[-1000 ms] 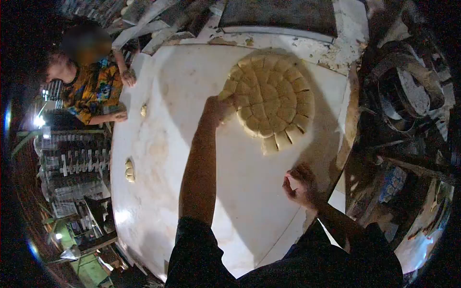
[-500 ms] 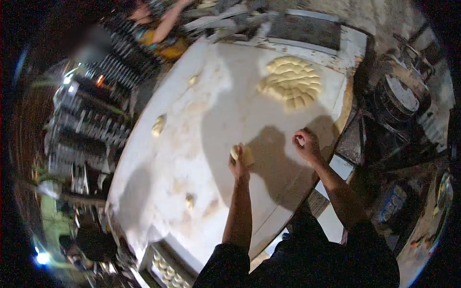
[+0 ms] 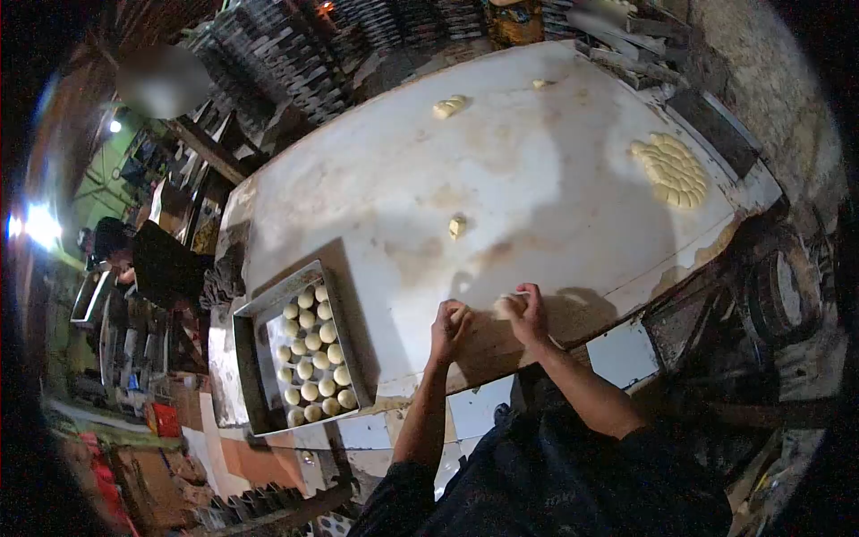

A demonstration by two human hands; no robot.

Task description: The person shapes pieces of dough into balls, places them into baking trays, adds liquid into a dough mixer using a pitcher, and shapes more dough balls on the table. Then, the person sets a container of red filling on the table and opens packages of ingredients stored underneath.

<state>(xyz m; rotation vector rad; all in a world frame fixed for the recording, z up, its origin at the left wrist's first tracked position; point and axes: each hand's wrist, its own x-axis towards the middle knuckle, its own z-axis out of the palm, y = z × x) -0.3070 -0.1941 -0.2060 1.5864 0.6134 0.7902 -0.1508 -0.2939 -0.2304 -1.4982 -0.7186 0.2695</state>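
My left hand point(image 3: 448, 329) is curled over the white table point(image 3: 376, 170) near its front edge, with a bit of pale dough between its fingers. Just right of it, my right hand point(image 3: 530, 318) has its fingers round a pale dough piece point(image 3: 509, 307). Left of my hands stands a metal tray point(image 3: 344, 338) with several round dough balls point(image 3: 312, 342) in rows at its right side. The cut dough slab point(image 3: 673, 170) lies at the far right of the table. A small dough lump point(image 3: 457, 226) sits beyond my hands.
Two more dough pieces lie near the far edge, one point(image 3: 450, 106) larger than the other point(image 3: 541, 83). A dark flat panel point(image 3: 713, 132) is at the back right corner. Another person point(image 3: 116, 251) is at the far left, and part of a patterned garment point(image 3: 515, 22) shows at the top.
The view has swung left, bringing the whole tray into sight. My left hand has moved from the cut slab towards the front edge with dough, and both hands are now close together.
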